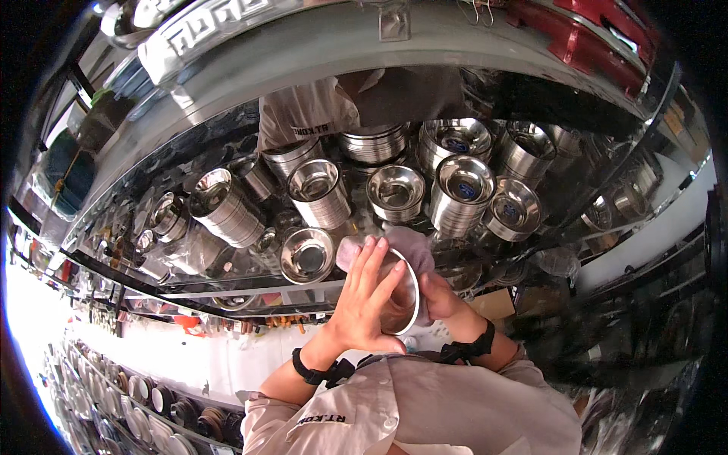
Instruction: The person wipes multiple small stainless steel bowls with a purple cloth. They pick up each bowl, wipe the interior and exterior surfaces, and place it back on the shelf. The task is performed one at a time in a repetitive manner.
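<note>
A shiny round metal bowl [405,296] is held up in front of my chest, its rim turned toward the right. My left hand [364,301] lies spread over its open side, fingers pointing up. Behind the bowl my right hand [449,301] grips its outer side together with a pinkish-grey cloth [410,245]; part of that grip is hidden by the bowl. Just beyond, a single metal bowl [307,256] stands at the shelf's front edge. A stack of bowls [319,193], a short stack [396,193] and a taller stack with blue stickers [463,196] stand behind.
Several more steel bowl stacks, such as one at left [227,207] and one at right [513,209], crowd the dark reflective shelf. Its metal front edge [170,296] runs below them. A grey ledge [318,51] curves above, with red cases [591,40] at upper right.
</note>
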`<state>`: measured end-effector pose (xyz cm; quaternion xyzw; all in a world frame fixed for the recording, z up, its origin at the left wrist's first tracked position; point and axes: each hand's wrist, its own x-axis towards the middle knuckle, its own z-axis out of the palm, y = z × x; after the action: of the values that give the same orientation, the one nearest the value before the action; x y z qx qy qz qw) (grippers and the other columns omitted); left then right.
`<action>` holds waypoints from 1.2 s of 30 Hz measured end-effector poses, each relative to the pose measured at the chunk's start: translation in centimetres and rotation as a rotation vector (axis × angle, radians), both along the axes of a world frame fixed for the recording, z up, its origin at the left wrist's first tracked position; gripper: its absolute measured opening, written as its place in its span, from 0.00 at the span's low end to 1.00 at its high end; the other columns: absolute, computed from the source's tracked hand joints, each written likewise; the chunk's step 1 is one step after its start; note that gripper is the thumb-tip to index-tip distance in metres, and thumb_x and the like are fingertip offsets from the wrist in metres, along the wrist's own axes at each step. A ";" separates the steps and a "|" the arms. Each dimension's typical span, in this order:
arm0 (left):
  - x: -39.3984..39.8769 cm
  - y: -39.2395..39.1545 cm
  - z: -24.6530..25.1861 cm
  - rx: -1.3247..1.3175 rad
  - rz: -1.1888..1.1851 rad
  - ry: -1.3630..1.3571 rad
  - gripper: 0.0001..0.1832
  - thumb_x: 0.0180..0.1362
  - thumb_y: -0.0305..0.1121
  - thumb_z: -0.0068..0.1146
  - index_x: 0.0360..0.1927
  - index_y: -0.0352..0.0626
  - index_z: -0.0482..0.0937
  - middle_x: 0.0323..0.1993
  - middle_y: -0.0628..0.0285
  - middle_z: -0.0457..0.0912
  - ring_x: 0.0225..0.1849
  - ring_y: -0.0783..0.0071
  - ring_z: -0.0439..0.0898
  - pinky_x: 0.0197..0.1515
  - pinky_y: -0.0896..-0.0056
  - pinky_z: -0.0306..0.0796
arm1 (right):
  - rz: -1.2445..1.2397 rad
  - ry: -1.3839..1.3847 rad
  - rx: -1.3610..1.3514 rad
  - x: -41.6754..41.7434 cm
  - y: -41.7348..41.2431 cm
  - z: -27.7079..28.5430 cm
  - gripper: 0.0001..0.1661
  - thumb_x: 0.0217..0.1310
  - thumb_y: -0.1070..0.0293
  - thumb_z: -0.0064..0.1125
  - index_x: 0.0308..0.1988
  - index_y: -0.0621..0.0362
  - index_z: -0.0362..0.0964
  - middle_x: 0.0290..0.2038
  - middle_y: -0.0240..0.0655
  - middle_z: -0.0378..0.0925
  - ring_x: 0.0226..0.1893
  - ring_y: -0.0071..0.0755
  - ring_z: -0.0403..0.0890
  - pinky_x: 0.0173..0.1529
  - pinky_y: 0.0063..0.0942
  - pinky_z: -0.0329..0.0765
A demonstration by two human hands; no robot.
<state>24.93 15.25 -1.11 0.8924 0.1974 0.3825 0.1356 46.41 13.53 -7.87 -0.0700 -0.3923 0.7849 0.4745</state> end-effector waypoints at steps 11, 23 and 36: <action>-7.8 -6.0 -1.0 -0.148 0.355 -0.181 0.86 0.38 0.70 0.83 0.83 0.28 0.36 0.76 0.28 0.52 0.75 0.32 0.59 0.78 0.39 0.56 | -0.035 -0.100 -0.004 -8.8 -8.1 -0.5 0.48 0.79 0.37 0.52 0.77 0.62 0.53 0.71 0.39 0.70 0.70 0.33 0.72 0.74 0.39 0.70; -11.3 -10.9 -4.2 -0.658 0.009 -0.325 0.73 0.54 0.61 0.78 0.86 0.38 0.37 0.79 0.42 0.53 0.76 0.51 0.56 0.80 0.50 0.50 | -0.514 -0.882 0.671 -13.2 -16.7 1.8 0.19 0.79 0.67 0.54 0.63 0.62 0.68 0.56 0.42 0.77 0.56 0.41 0.75 0.66 0.42 0.70; -12.9 -13.9 1.3 -0.083 -0.065 0.149 0.72 0.29 0.60 0.89 0.82 0.55 0.63 0.84 0.36 0.47 0.82 0.23 0.47 0.78 0.28 0.57 | -0.327 -0.313 0.153 -11.5 -17.5 2.2 0.46 0.70 0.66 0.70 0.78 0.61 0.55 0.76 0.37 0.64 0.76 0.34 0.65 0.78 0.39 0.62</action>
<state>11.99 1.38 0.17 0.9179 0.1935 0.3019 0.1696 34.91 -3.93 -5.71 -0.2172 -0.5028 0.6453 0.5325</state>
